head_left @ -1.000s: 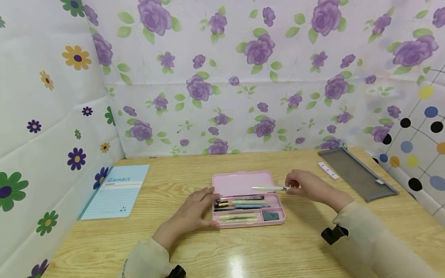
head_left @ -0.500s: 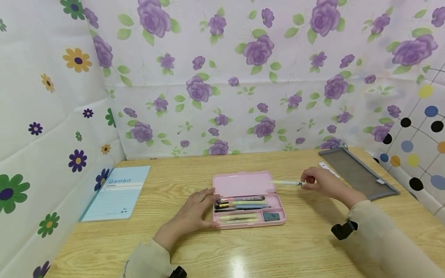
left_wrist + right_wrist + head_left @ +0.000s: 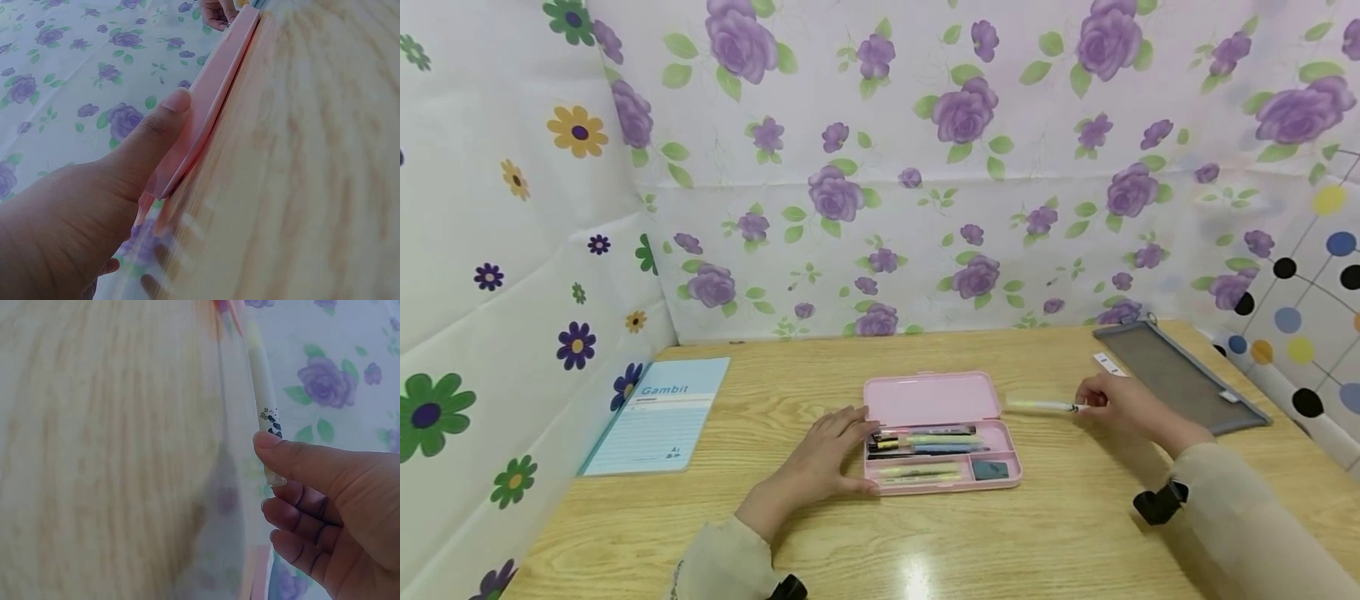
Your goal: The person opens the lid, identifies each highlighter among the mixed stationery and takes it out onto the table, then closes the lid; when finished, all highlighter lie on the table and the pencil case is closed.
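The right hand (image 3: 1122, 408) has carried the pen (image 3: 1043, 406) rightward.

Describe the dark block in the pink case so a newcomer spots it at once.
On the wooden table, find the open pink case that the left hand touches. Look in its small compartment at the near right corner. The dark block there is short, broad and blue-grey, unlike the long, slim pens beside it.
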The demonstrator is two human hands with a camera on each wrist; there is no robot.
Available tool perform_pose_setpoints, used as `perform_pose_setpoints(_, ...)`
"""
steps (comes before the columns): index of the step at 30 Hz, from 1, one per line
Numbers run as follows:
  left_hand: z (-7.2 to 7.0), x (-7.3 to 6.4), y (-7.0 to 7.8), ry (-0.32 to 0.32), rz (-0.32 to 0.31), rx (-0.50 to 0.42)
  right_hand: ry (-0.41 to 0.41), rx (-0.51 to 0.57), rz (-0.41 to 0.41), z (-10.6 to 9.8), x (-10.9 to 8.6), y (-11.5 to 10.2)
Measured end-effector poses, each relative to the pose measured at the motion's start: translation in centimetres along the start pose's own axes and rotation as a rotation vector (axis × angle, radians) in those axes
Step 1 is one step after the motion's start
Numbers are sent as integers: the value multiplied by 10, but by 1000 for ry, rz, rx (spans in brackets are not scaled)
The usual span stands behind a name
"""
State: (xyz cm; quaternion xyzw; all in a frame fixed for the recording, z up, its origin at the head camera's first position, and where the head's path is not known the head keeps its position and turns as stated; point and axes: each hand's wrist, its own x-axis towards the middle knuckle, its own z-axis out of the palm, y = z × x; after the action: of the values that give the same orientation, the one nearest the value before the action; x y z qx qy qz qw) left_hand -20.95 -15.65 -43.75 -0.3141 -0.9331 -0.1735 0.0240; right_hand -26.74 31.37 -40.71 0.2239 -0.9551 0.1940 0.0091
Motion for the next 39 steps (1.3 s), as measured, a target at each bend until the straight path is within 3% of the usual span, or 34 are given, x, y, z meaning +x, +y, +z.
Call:
perform_pose_setpoints(4,0,0,0,-7,-4,-14,-25,30,28,6,-1,8)
perform_pose_setpoints(10,0,0,-1,-7,-2,-3,-27,48,7,12,0,16)
perform_pose_setpoints(25,1,0,-1,5,10,15,-73,86,38,8,-2,12)
perform_pose_setpoints(39,2,0,0,0,-1,-1,-5,81,45,-8,-3,-4)
